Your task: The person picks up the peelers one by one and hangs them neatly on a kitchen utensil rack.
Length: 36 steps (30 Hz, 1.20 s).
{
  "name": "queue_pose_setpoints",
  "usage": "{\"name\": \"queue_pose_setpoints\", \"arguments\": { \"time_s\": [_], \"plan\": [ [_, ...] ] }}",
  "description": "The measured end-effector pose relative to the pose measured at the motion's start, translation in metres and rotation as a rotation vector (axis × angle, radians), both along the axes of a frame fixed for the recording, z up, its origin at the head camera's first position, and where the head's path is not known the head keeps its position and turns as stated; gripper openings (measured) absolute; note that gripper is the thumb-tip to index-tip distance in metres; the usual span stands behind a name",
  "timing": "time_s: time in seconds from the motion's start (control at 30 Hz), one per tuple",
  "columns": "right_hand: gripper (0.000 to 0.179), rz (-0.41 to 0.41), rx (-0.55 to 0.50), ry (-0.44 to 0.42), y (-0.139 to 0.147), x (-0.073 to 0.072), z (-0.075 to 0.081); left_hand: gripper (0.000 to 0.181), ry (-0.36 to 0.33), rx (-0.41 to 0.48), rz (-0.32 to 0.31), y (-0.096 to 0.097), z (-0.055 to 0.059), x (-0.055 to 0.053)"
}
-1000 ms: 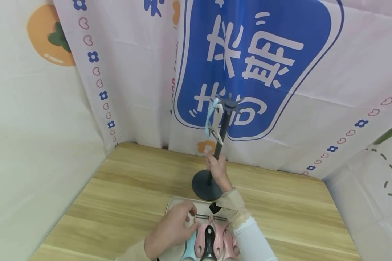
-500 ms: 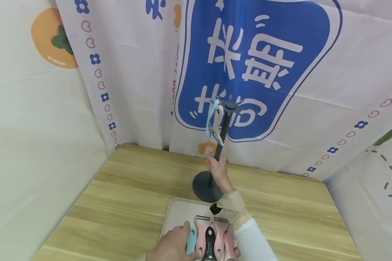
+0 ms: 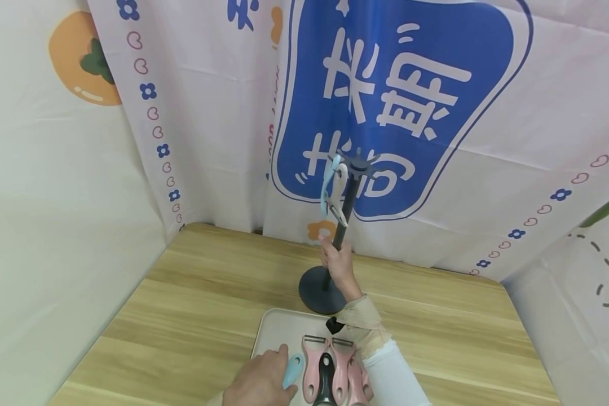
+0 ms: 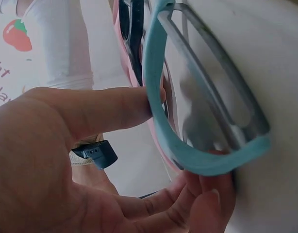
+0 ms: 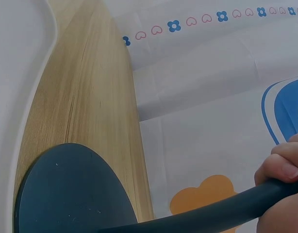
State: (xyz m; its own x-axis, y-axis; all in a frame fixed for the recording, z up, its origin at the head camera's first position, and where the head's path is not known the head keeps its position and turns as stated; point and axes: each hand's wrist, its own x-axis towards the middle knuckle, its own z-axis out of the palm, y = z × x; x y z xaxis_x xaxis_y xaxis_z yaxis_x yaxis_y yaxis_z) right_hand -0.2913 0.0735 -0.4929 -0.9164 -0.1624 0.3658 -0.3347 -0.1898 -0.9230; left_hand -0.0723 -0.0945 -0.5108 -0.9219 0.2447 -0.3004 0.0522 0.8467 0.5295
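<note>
My left hand [image 3: 261, 376] is at the front left of the tray, pinching a light blue peeler [image 3: 294, 369]. In the left wrist view its thumb presses one side of the peeler's blue frame [image 4: 161, 121], and curled fingers lie against the other side, by the metal blade. The peeler's handle tilts in the head view. My right hand [image 3: 339, 268] grips the dark pole [image 5: 212, 211] of an upright stand, above its round base [image 3: 320, 288]. From the stand's hooked top [image 3: 359, 165] hang a light blue peeler [image 3: 327, 186] and a white peeler [image 3: 339, 189].
On the pale tray [image 3: 279, 324] lie a black-handled tool [image 3: 326, 372] and several pink peelers [image 3: 313, 361]. The tray sits just in front of the stand's base on a wooden table [image 3: 198, 299]. Printed cloth [image 3: 223, 141] hangs behind the table.
My left hand has moved back toward me and taken hold of the light blue peeler, which now tilts and sits apart from the pink one. My right hand has stayed on the pole.
</note>
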Motion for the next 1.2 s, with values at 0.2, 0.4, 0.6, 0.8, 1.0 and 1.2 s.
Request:
{"name": "queue_pose_setpoints", "arguments": {
  "time_s": [0.2,0.4,0.6,0.8,1.0,1.2],
  "plan": [
    [0.064,-0.001,0.013,-0.001,-0.001,0.000,0.001,0.040,0.066,0.000,-0.024,-0.002,0.001,0.001],
    [0.063,-0.003,0.009,-0.008,-0.003,0.001,0.000,0.036,0.102,-0.022,-0.038,-0.007,0.008,0.002],
    [0.063,-0.002,-0.009,0.001,0.000,0.001,-0.001,0.028,0.157,-0.009,-0.088,-0.013,0.016,-0.001],
    [0.062,0.008,0.007,0.013,0.002,0.000,0.000,0.027,0.231,0.050,-0.110,-0.017,0.024,-0.004],
    [0.062,0.008,0.005,0.004,0.001,0.000,0.000,0.025,0.248,0.134,-0.146,-0.020,0.032,-0.013],
    [0.062,0.002,-0.003,0.001,0.000,0.000,0.000,0.027,0.247,0.239,-0.221,-0.019,0.038,-0.021]
  ]
}}
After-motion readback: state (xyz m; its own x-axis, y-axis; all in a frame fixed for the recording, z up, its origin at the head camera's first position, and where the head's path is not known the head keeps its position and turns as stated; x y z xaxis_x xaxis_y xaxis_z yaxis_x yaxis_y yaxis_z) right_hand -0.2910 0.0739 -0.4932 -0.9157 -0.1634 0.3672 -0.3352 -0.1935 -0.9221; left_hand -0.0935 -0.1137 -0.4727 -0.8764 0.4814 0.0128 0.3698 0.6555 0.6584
